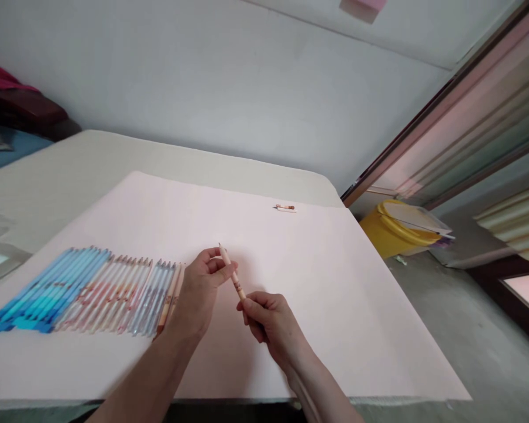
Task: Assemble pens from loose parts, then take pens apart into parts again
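Observation:
A slim cream-and-peach pen (235, 278) with a brown print is held tilted above the pink sheet, its fine dark tip pointing up and away. My left hand (205, 276) pinches its upper part just below the tip. At the lower end, my right hand (267, 317) has thumb and fingers closed on the barrel. Left of my hands lies a row of pens: blue pens (57, 288), clear pens with pinkish prints (108, 294), clear bluish-grey pens (154, 296) and a few peach-brown pens (170, 299), partly hidden by my left wrist.
A pink sheet (335, 329) covers much of the cream table (203, 158). Towards its far edge lie a small brown-and-cream pen part (285, 207) and a thin white piece with a dark tip (286, 210). Clear plastic packaging (0, 258) sits at left; a yellow bucket (379, 229) stands on the floor at right.

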Demonstrator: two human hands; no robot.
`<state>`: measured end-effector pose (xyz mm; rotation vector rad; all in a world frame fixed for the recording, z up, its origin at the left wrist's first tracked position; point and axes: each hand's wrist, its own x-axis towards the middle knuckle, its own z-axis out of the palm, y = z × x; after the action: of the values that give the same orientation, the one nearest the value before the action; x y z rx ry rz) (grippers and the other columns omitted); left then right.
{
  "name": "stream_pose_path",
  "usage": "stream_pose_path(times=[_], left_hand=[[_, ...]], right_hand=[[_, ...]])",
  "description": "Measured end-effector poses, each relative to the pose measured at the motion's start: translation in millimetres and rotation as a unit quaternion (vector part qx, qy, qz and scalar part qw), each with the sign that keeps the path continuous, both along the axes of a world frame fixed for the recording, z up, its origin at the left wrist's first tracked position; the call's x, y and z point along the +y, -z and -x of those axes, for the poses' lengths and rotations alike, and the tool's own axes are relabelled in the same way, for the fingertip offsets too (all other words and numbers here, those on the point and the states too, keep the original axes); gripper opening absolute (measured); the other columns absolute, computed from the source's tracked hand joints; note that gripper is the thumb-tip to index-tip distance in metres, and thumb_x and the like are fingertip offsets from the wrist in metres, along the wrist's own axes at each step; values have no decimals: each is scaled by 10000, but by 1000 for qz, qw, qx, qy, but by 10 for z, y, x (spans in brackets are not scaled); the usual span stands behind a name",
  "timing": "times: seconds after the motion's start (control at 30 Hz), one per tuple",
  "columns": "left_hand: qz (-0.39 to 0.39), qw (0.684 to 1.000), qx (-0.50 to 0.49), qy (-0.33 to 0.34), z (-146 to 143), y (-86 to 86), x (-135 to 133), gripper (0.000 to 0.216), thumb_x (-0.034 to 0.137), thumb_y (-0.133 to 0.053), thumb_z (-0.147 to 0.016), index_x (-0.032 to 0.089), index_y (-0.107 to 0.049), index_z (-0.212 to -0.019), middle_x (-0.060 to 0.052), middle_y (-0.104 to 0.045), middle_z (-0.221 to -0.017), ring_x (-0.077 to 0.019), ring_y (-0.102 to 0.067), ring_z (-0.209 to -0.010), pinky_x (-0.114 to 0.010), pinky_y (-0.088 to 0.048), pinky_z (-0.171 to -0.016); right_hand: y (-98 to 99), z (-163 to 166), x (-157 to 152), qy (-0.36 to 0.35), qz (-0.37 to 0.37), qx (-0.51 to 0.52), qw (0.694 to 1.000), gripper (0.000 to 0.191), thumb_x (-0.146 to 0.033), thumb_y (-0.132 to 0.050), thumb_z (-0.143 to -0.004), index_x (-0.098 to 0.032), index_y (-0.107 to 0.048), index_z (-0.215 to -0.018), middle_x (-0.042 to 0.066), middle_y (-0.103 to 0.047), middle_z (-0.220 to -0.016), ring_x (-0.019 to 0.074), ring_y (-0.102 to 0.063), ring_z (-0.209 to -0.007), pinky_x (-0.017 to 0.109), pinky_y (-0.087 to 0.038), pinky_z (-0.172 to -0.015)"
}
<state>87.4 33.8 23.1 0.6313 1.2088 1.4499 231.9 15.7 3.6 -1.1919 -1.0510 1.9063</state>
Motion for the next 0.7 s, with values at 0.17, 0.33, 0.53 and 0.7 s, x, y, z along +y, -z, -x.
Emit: stream_pose_path(times=[0.17,0.33,0.53,0.7], left_hand=[[15,999,-29,10,1,-16,3,342,259,-709,-633,169,-605,-946,-42,-658,-824,-174,-592,-835,-348,-425,-822],[17,999,10,-29,6,9,15,296,241,-709,-629,165,-584,-887,11,-616,-697,-121,-567,-707,-322,-417,-808],[3,1000,-10,-4,-4,6,6,320,241,-682,-662,174,-558,-949,-18,-649,-772,-149,-590,-780,-342,-409,-827],[6,999,29,-30,-8,19,11,359,258,-712,-630,177,-567,-948,6,-625,-716,-134,-572,-716,-318,-416,-786]], right_hand=[[-18,10,15,11,-9,-24,1000,239,-356,-627,-732,-120,-649,-704,-35,-489,-515,24,-312,-335,213,-137,-355],[2,18,3,3,-17,-27,999,231,-346,-612,-748,-121,-648,-705,-38,-484,-521,21,-320,-341,203,-155,-352],[-4,11,12,14,-12,-26,999,234,-344,-609,-749,-117,-645,-703,-37,-485,-515,20,-311,-331,207,-137,-352],[10,14,9,5,-20,-22,1000,226,-329,-604,-763,-114,-650,-711,-35,-481,-524,20,-324,-341,201,-148,-352]])
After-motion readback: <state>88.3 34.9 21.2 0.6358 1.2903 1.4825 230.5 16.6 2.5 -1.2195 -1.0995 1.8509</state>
